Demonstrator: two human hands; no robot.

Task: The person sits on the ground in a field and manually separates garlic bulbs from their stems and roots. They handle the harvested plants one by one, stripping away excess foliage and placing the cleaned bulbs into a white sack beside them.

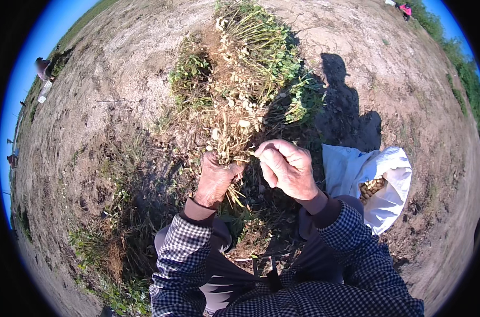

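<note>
My left hand (217, 180) grips a bunch of uprooted peanut plants (229, 138) by the stems, with roots and pale pods pointing away from me. Cut or bent stem ends stick out below that fist. Just to its right, my right hand (285, 168) pinches a small peanut pod (251, 152) between thumb and forefinger at the edge of the bunch. Beyond both hands lies a heap of peanut plants (260, 59), green leaves to the right and pods along the middle. A white woven sack (388, 214) with picked peanuts (370, 188) inside stands open beside my right knee.
More pulled plants (109, 253) lie at my lower left. Dry soil (125, 59) with plant litter surrounds me. A person (42, 67) is far off at left near a white container (44, 92), and another person in pink (405, 10) at upper right. My shadow (343, 103) falls beyond the sack.
</note>
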